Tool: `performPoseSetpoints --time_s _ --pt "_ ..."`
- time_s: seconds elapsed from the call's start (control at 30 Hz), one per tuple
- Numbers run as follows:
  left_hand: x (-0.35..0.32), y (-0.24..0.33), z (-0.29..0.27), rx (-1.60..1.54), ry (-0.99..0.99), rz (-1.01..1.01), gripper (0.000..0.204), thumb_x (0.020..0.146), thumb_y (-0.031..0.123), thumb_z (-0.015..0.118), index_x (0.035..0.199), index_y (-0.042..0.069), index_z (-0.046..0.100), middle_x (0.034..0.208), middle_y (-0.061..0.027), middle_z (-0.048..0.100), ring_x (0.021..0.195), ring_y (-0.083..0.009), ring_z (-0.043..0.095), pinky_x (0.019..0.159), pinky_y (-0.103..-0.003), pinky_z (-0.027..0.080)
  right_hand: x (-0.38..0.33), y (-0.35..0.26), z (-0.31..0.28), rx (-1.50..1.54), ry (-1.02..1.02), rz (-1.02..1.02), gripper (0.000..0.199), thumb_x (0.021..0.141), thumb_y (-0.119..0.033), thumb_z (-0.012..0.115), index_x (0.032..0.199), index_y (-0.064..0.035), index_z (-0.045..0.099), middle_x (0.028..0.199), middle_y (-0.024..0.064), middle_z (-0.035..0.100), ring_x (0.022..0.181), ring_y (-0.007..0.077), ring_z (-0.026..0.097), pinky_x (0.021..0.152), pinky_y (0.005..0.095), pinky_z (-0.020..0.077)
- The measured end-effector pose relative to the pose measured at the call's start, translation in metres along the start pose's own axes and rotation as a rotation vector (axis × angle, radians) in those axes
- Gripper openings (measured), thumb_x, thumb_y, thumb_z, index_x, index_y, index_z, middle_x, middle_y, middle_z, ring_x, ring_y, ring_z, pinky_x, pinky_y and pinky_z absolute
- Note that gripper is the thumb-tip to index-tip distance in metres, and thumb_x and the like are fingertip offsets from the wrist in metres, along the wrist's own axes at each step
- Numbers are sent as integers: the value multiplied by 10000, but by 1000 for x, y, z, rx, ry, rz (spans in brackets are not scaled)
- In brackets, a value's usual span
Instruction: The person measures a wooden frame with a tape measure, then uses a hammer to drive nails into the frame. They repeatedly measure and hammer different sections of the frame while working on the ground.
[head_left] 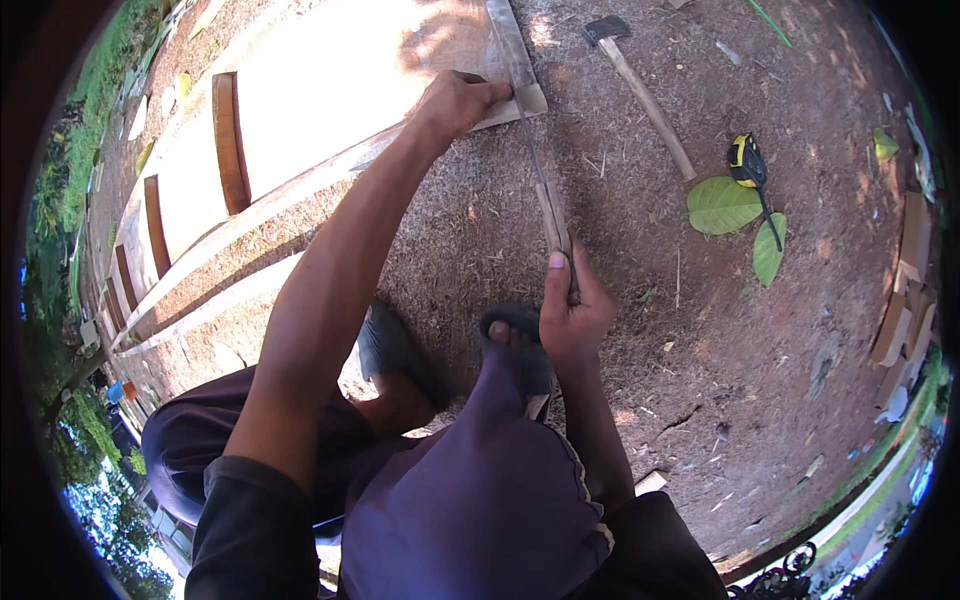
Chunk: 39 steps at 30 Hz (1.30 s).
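Note:
My right hand is closed round the wooden handle of a thin-bladed tool that looks like a handsaw seen edge-on. From the handle its narrow dark blade runs up to the corner of a large pale wooden board. A narrow wooden strip edges the board's right end, and the blade lies along it. My left hand presses on that corner with curled fingers, its thumb close beside the blade. What lies under the left fingers is hidden.
An axe lies on the dirt, right of the board. Further right, a black and yellow tape measure rests by green leaves. Brown blocks stand along the board's left part. More wood pieces lie at far right. My sandalled foot is close below.

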<state>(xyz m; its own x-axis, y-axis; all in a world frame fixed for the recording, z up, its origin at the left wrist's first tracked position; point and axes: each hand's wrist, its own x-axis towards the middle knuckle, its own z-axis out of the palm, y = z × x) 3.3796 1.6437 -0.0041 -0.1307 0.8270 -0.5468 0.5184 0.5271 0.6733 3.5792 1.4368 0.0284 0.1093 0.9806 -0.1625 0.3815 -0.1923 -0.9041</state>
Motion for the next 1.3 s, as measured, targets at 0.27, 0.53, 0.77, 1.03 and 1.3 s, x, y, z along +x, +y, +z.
performPoseSetpoints --time_s 0.27,0.53,0.77,1.03,1.3 --pt "-5 3 -3 83 -15 -26 455 906 407 679 1115 10 753 993 -147 727 923 -237 676 857 -394 519 -14 8 -2 -45 52 -41 353 993 -129 568 1296 40 631 757 75 666 632 97 604 559 269 469" --pt "-11 1 -3 78 -11 -48 482 912 416 673 1181 21 732 1087 -192 724 1018 -289 684 906 -425 519 -38 17 2 31 81 -108 360 1002 -119 576 1322 42 615 751 46 639 625 62 559 541 246 438" --pt "-9 9 2 77 -93 -81 483 919 427 659 1162 17 738 1078 -187 725 1021 -292 684 918 -416 519 -10 16 15 20 59 -55 380 1004 -129 567 1346 31 603 859 92 700 694 79 620 603 247 493" --pt "-2 -5 1 36 0 2 466 893 400 725 1091 -21 751 930 -151 740 853 -240 684 810 -389 521 23 13 44 0 134 -154 372 1001 -133 607 1330 43 614 761 50 645 667 53 572 562 249 461" --pt "-14 -38 8 477 25 506 326 884 117 678 1160 -18 567 1060 -251 669 983 -431 662 877 -508 527 27 4 40 75 129 -95 338 986 -132 598 1288 14 636 753 125 679 623 190 676 569 338 517"
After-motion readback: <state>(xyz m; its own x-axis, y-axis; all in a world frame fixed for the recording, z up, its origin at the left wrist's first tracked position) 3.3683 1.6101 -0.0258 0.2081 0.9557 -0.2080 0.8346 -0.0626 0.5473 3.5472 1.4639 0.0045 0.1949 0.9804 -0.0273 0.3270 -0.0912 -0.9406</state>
